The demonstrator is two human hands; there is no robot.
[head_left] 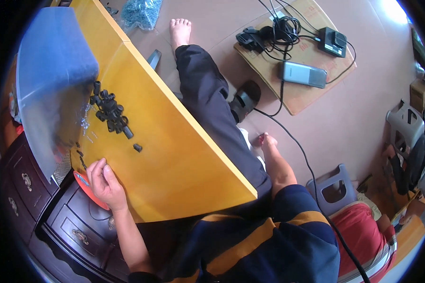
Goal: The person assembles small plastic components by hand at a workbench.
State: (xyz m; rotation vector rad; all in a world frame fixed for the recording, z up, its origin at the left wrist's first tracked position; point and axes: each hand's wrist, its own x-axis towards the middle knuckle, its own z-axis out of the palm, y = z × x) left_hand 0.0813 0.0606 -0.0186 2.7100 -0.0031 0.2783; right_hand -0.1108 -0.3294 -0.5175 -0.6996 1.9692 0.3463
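My left hand (107, 187) is over the yellow tabletop (170, 174) near its left edge. Its fingers are curled in close to the thumb, and whatever they may pinch is hidden. Just under that hand lies an orange-red dish (87, 189) with small pieces in it. A few tiny black parts (81, 154) form a line beyond the fingertips. Farther up the table are a pile of short black cylindrical pieces (111, 112), one loose black piece (137, 147) and scattered small silvery bits (84, 120). My right hand (268, 139) hangs off the table beside my leg, closed around something small and reddish.
A translucent blue bin (56, 52) leans along the table's far left side. Dark drawers (66, 226) stand to the left. On the floor, a cardboard box (293, 101) carries cables, a phone (304, 74) and a black device (333, 42). A grey stool (333, 188) and a person in red (361, 236) are at right.
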